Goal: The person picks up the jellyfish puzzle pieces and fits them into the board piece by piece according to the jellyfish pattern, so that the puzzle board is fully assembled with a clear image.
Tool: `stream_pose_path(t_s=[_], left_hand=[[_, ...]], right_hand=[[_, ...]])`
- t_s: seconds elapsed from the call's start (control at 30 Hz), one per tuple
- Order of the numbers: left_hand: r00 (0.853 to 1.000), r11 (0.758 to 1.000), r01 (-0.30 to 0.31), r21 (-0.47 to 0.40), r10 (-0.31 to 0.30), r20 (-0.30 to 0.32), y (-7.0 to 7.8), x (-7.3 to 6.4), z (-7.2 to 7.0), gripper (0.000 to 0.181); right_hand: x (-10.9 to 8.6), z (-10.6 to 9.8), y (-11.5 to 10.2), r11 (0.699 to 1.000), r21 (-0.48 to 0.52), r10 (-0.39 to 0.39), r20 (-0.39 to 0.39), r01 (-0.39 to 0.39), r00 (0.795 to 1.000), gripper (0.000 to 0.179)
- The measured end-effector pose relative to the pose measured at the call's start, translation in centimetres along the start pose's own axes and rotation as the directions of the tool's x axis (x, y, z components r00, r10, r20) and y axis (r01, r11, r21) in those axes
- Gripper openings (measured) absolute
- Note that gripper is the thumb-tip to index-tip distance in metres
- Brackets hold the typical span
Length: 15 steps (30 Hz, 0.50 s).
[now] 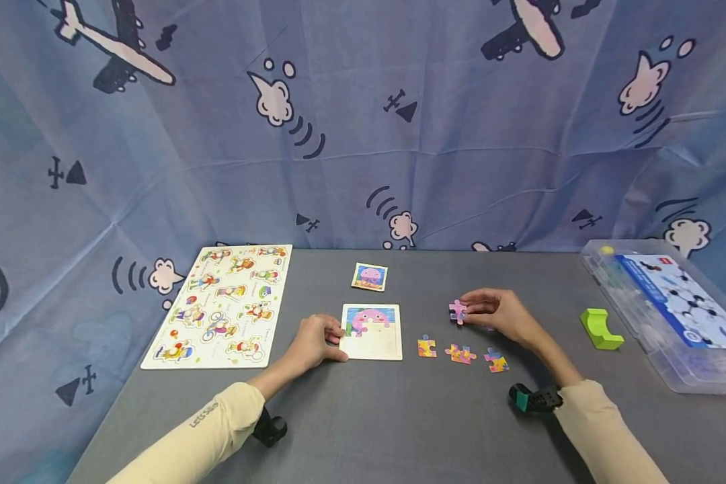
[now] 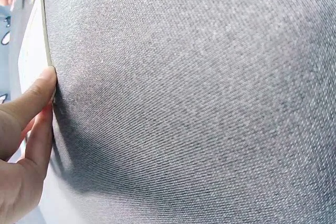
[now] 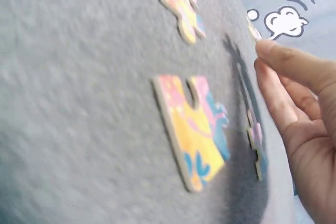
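My left hand (image 1: pixel 314 341) grips the left edge of a square puzzle tray (image 1: pixel 372 348), thumb at the near side and fingers along the edge. In the left wrist view the tray (image 2: pixel 34 51) shows thin, its edge at the thumb. Part of a pink animal picture fills the tray's upper area; the lower part is bare. To the right, my right hand (image 1: pixel 507 317) pinches a pink jigsaw piece (image 1: pixel 457 312) by fingertips, over the table. Below it lie a yellow piece (image 1: pixel 426 347), an orange-pink piece (image 1: pixel 461 354) and a blue-yellow piece (image 1: pixel 497 361). Another piece (image 3: pixel 255 140) lies beneath the right hand.
A small picture card (image 1: pixel 370 277) lies behind the tray. At the left is a large peg puzzle board (image 1: pixel 218 306) with several figures. A green curved block (image 1: pixel 600 329) and a clear plastic case (image 1: pixel 671 376) sit at the right. A printed curtain (image 1: pixel 351 134) hangs behind the table.
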<state>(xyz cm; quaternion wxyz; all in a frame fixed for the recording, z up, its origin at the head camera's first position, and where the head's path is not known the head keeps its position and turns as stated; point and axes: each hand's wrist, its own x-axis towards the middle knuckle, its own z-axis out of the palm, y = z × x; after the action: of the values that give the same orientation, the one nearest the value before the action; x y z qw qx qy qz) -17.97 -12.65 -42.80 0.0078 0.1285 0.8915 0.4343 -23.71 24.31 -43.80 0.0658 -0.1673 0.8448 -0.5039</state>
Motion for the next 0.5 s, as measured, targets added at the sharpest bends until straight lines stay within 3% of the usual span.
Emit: stream_pose_path(t_s=[0.27,0.5], left_hand=[[1.000,1.000,0.006,0.007,-0.006,-0.001,0.1,0.0,0.0,0.038],[1.000,1.000,0.003,0.014,-0.003,-0.008,0.1,0.0,0.0,0.038]], right_hand=[[-0.4,1.4,-0.3,0.988,0.148,0.044,-0.009,-0.042,0.999,0.042],[-0.6,2.4,-1.2,0.957,0.286,0.054,0.002,-0.052,0.999,0.048]])
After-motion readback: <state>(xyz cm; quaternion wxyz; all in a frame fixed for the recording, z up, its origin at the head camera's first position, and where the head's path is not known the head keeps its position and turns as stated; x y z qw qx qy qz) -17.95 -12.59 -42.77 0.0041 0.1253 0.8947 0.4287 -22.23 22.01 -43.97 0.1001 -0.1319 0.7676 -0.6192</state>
